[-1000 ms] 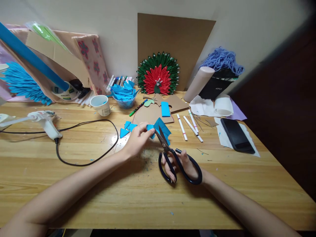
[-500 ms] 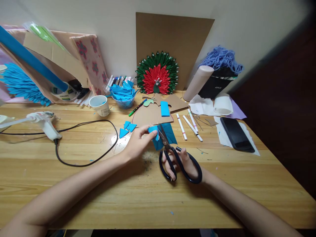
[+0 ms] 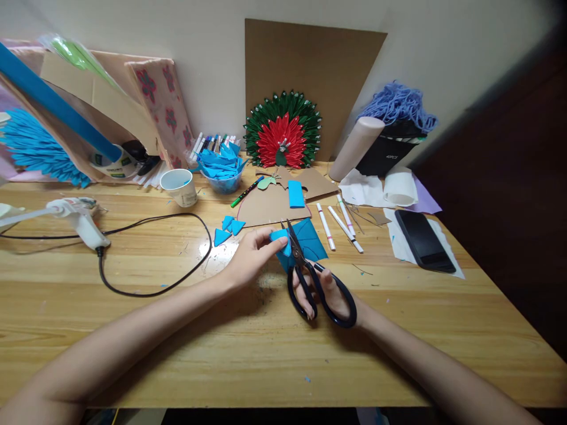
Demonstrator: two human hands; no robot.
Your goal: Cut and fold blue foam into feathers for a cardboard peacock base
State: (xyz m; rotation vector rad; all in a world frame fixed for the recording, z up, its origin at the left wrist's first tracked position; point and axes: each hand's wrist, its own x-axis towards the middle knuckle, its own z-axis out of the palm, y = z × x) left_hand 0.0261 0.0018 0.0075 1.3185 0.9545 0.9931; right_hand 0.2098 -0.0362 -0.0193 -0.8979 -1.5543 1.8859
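Between the thumb and fingers of my left hand (image 3: 253,255) is a blue piece of foam or paper (image 3: 280,241), its exact material unclear. My right hand (image 3: 330,295) is closed around the black-handled scissors (image 3: 296,248), whose blades lie at the right edge of that piece. Behind the blades a larger blue sheet (image 3: 312,239) with dark drawn lines shows, partly covered by the scissors. Left of my left hand lie several cut blue pieces (image 3: 222,237). Beyond my hands a blue rectangle (image 3: 296,195) rests on cut cardboard (image 3: 266,208).
A white glue gun (image 3: 82,221) with a looping black cord sits at left. A paper cup (image 3: 179,188) and a bowl of blue strips (image 3: 224,184) stand behind. White markers (image 3: 325,227) and a phone (image 3: 424,241) lie at right. A red-green peacock craft (image 3: 282,127) stands at the back.
The blue piece and my left fingers have shifted slightly right. The scissors have turned a little, their handles nearer together, and the lined blue sheet has swung right.
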